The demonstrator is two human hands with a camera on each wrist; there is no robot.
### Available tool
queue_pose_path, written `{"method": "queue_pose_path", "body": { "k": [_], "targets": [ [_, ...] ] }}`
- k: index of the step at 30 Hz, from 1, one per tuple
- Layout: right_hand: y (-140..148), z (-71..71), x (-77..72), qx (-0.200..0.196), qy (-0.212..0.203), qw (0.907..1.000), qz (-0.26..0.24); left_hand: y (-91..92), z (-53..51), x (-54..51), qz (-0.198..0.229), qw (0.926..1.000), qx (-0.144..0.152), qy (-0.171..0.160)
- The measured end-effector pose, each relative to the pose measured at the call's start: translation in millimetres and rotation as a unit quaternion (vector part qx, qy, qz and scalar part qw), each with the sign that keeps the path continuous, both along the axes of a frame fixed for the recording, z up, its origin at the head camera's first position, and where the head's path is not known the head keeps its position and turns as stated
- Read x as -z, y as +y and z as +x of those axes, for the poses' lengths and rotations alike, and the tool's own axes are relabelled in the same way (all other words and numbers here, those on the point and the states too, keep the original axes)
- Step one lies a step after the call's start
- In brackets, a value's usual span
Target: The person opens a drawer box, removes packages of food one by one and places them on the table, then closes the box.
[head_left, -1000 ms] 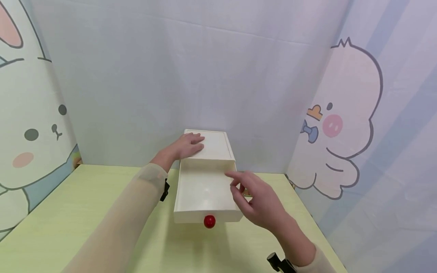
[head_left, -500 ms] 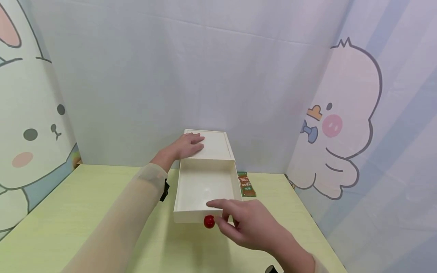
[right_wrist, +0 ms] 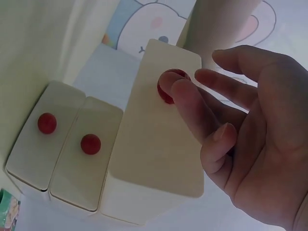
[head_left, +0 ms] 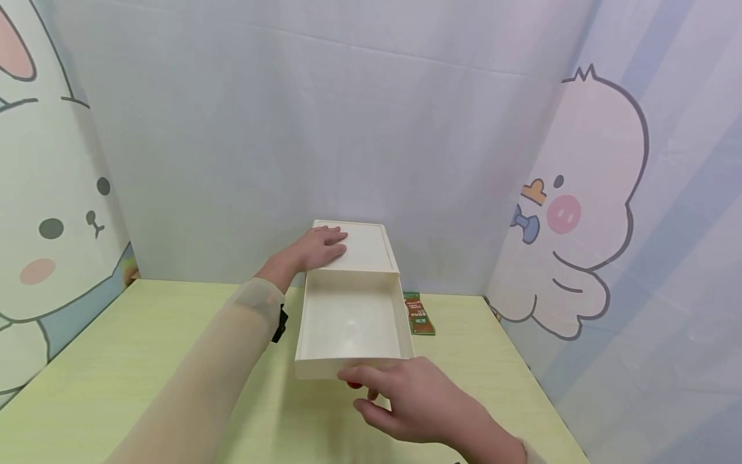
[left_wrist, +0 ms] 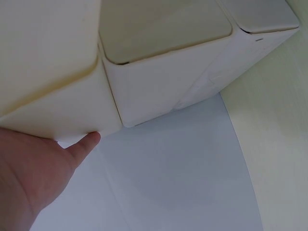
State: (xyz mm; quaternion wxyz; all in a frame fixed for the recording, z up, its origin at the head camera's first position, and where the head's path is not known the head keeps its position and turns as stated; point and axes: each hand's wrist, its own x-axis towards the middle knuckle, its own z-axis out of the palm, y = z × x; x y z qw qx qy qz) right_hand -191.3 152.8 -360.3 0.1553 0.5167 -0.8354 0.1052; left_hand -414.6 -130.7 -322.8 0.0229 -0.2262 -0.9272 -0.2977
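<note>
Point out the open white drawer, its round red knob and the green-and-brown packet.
Open white drawer [head_left: 351, 328]: head view, inner floor.
Round red knob [right_wrist: 164, 95]: right wrist view, visible left edge.
Green-and-brown packet [head_left: 420, 314]: head view, printed face.

White drawer, red knob, yellow-green table; packet seemingly green and brown.

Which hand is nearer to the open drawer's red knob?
Right. The right hand is at the red knob; the left hand rests farther back on the cabinet.
</note>
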Motion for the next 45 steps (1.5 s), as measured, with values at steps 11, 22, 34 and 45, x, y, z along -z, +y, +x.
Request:
{"method": "queue_pose_path", "body": {
  "k": [11,22,34,45],
  "targets": [
    [-3.1,-3.2,9.5,0.031,-0.033,0.9985,0.032,-0.2,0.4,-1.0,-0.005,1.0000,-0.004,-0.005],
    [-6.1,-8.3,21.3,0.025,-0.021,0.9995,0.005,-1.3,1.1,-1.4,-0.002,1.0000,-0.004,-0.007],
    [-10.1,-17.2,36.5,-0.013,-0.022,0.9970,-0.073,-0.5,0.1,-1.0,-0.001,1.0000,-0.002,-0.003],
    [-12.4,-22.0,37.6,-0.026,0.039,0.9945,-0.093,-0.8,0.7,-0.3,0.000,0.9999,-0.006,-0.011]
  ]
}}
